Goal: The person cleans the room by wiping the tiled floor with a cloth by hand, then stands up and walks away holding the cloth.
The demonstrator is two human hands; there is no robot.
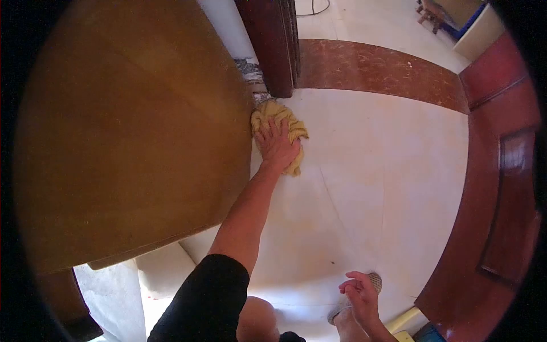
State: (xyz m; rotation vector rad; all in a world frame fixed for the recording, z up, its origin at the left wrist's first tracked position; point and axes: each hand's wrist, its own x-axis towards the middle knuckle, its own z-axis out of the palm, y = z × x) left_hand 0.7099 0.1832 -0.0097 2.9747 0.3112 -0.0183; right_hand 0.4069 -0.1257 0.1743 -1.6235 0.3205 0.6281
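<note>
A crumpled yellow cloth (296,130) lies on the pale floor beside the foot of the dark door frame. My left hand (278,147) presses down on it from above, fingers bent into the fabric and cloth bunched around the thumb. The part of the cloth under the palm is hidden. Lower right, my right hand (362,292) hangs in front of my leg with nothing in it, its fingers loosely curled and apart. A patterned shoe (375,281) shows partly behind that hand.
A large brown panel (137,137) fills the left side, close to my left arm. The dark red door frame (270,51) stands ahead, next to a reddish-brown threshold strip (376,68). A red panelled door (484,188) runs along the right. Pale floor (370,171) lies between.
</note>
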